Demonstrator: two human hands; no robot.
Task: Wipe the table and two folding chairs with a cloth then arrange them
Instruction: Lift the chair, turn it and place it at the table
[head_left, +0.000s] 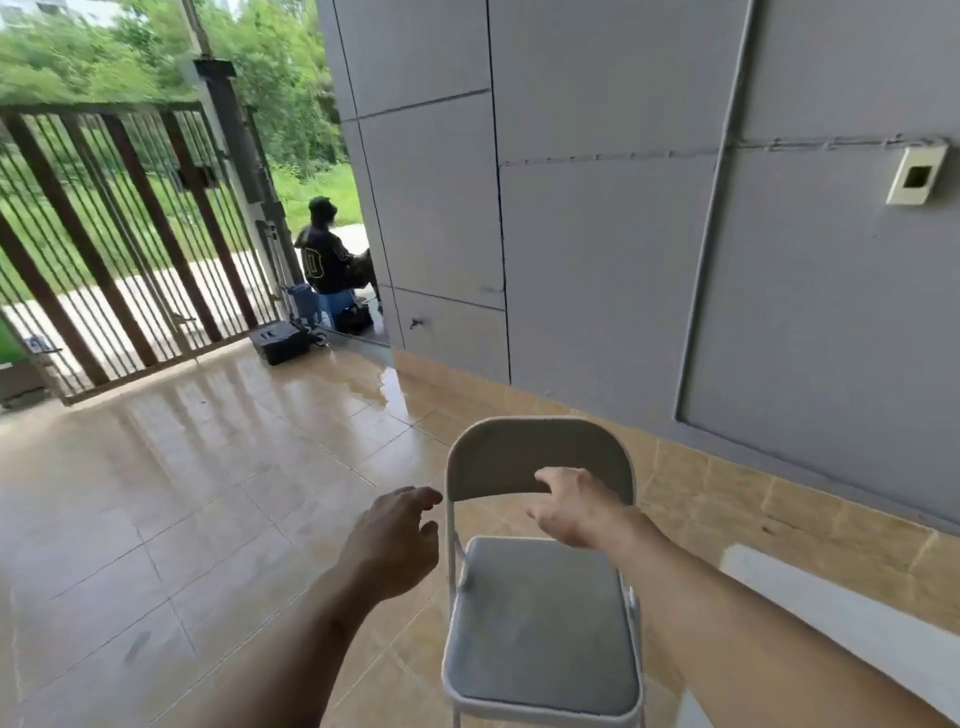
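Folding chair (540, 597) — grey metal frame, padded grey seat, curved backrest — unfolded on glossy beige floor tiles (182, 493) at the 6 o'clock region of the view, backrest toward 12 o'clock, close to the grey panelled wall (623, 208). Left hand (395, 540) at 9 o'clock of the backrest, just beside the frame upright, fingers loosely curled, grasping nothing. Right hand (576, 506) over the lower edge of the backrest, fingers spread and bent toward it; contact not discernible, no closed grasp seen. White tabletop edge (841, 618) at 4 o'clock. Brown barred gate (119, 244) at 10 o'clock; seated person in dark jacket (327, 260) at 11 o'clock — beside a black case (280, 340).
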